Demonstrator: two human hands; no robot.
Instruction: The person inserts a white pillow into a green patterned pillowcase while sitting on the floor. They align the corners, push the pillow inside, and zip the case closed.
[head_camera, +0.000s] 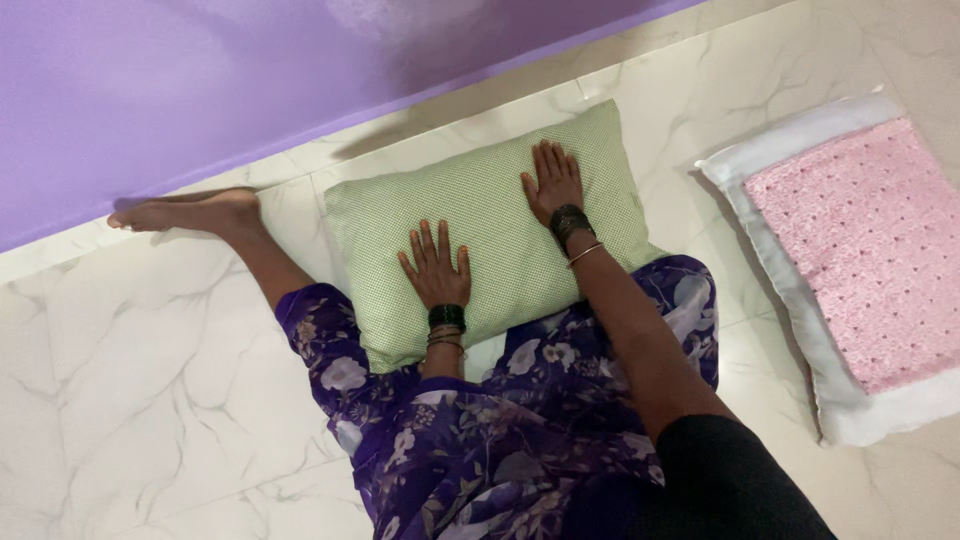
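One green pillow (490, 225), finely checked and plump, lies on the marble floor (150, 380) just beyond the seated person's knees, near the purple wall (200, 80). The left hand (437, 265) and, farther off, the right hand (553, 182) press flat on it, fingers spread, gripping nothing. One pink-and-white pillow (850, 260) lies apart at right.

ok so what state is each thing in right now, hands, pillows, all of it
left hand: open, flat, palm down on the green pillow
right hand: open, flat, fingers spread, pressing the same pillow
green pillow: lying flat on the floor, in its cover, near edge against the person's lap
pink and white pillow: lying flat on the floor to the right, untouched
bare foot: stretched out to the left, by the purple wall
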